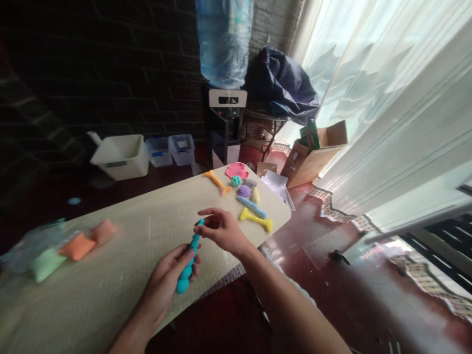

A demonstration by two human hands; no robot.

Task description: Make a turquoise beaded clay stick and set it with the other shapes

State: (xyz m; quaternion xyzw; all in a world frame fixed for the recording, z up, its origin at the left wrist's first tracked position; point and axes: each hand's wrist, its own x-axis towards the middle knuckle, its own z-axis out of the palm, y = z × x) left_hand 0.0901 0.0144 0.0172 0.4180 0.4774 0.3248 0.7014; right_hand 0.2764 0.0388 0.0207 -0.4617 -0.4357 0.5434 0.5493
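A turquoise stack of balls (pixel 183 284), which looks like modelling clay, narrows from a large ball at the bottom to a tiny one at the top. It is tilted over the table's near edge, with my left hand (pixel 171 268) wrapped round its middle. At its small upper end, my right hand (pixel 221 228) has thumb and forefinger closed on the tip. Beyond my right hand lie clay-like shapes: a yellow bone-like piece (pixel 256 220), a blue stick (pixel 252 207), a purple piece (pixel 243 191), a teal ball (pixel 236 181), a pink flat piece (pixel 236 170) and an orange stick (pixel 217 182).
Orange (pixel 77 247) and green packets (pixel 47 264) lie on the left of the pale table (pixel 147 221). Behind it stand a white bin (pixel 123 157), plastic boxes (pixel 182 150) and a water dispenser (pixel 227 98). An open carton (pixel 313 155) sits on the floor at right.
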